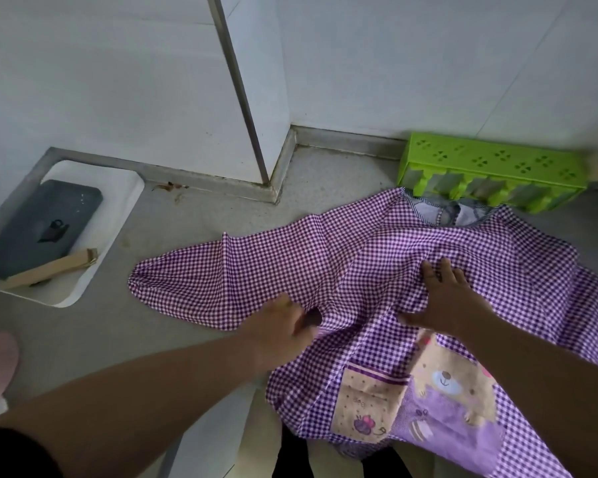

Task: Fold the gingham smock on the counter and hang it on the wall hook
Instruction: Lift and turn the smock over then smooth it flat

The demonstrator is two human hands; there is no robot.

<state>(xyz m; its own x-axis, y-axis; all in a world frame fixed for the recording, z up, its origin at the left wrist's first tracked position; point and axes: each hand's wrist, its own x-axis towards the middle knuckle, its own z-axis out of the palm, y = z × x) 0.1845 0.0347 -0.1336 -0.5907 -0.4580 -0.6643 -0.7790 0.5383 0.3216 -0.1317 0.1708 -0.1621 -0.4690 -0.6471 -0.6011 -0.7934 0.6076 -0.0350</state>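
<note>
Nearest the camera, the two bare forearms are seen reaching forward over the edge of the tabletop [194,232]. The gingham smock [377,270] is spread front-up on that grey surface, its neckline lying toward the wall and its hem, with the bear pocket patch [439,401], hanging over the near edge. One sleeve [201,281] is stretched out to the left, its long axis running roughly across the tabletop, away from the body of the garment.

The right hand [446,298] is laid flat on the chest of the smock, fingers straight and spread, pressing the cloth down. The left hand [283,326] is placed at the root of the sleeve, near the underarm; the fingers appear curled into the fabric, though blur leaves the grip uncertain. The sleeve thus lies to the left of both hands, and the left hand is the nearer to it, so a fold of the sleeve inward would likely fall to that hand.

A green plastic rack [497,170] is lying against the wall just behind the neckline. No wall hook can be seen.
</note>
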